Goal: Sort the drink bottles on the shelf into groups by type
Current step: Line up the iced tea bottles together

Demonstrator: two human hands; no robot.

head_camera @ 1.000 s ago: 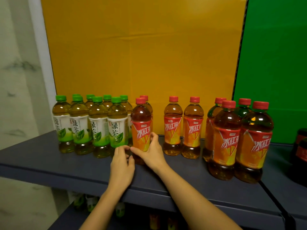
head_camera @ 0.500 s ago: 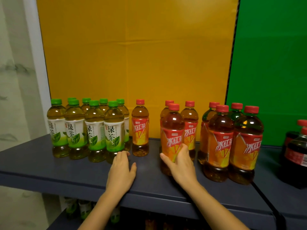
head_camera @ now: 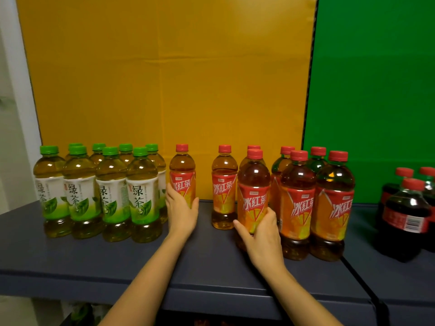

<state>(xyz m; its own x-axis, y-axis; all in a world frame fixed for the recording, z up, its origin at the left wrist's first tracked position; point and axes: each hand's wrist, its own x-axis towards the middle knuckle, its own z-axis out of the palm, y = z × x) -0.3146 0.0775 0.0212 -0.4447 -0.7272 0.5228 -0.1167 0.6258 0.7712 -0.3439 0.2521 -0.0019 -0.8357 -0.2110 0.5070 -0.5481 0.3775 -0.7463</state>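
Several green-capped green tea bottles [head_camera: 110, 196] stand grouped at the shelf's left. Red-capped iced black tea bottles with orange-red labels fill the middle and right. My left hand [head_camera: 182, 209] grips the lower part of the leftmost red-capped bottle [head_camera: 182, 170], which stands beside the green group. My right hand [head_camera: 263, 228] grips another red-capped bottle [head_camera: 253, 184] at its lower label, right next to the cluster of red-capped bottles [head_camera: 314, 203]. One more red-capped bottle [head_camera: 223, 184] stands alone between my hands.
The dark grey shelf [head_camera: 94, 262] has open room along its front edge. Dark cola bottles [head_camera: 407, 220] with red caps stand at the far right. Yellow and green boards form the back wall. A lower shelf with more bottles shows below.
My right hand slid its red-capped bottle rightward, from beside the green tea group to the red cluster. My left hand rose from the shelf and took hold of the leftmost red-capped bottle.
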